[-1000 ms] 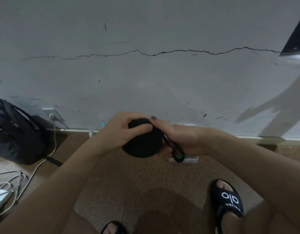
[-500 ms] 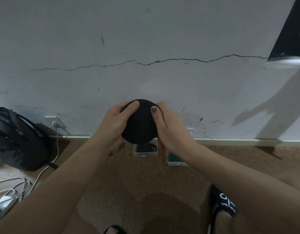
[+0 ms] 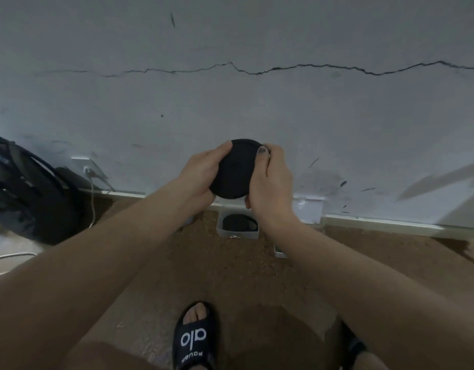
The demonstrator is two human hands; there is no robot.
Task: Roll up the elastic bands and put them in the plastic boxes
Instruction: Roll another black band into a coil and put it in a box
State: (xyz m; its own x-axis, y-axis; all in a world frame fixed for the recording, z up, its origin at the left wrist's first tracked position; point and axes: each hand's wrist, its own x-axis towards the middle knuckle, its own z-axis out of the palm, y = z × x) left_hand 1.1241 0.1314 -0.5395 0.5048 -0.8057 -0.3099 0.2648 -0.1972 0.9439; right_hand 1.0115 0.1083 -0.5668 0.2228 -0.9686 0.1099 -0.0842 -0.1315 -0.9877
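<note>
Left hand: the left hand, at frame centre, curls its fingers round the left edge of the rolled black band.
Right hand: the right hand grips the roll's right edge, thumb laid across its face.
Sandal: black sandal, bottom centre.
Floor: brown speckled floor.
Box: clear plastic box just below the hands in frame, a dark roll inside.
Backpack: black backpack, left edge.
Wall: cracked grey wall across the top.

At centre, a black band roll; at six o'clock, a black slipper with white lettering. Brown speckled floor, pale grey wall with dark crack, black backpack at nine o'clock.
</note>
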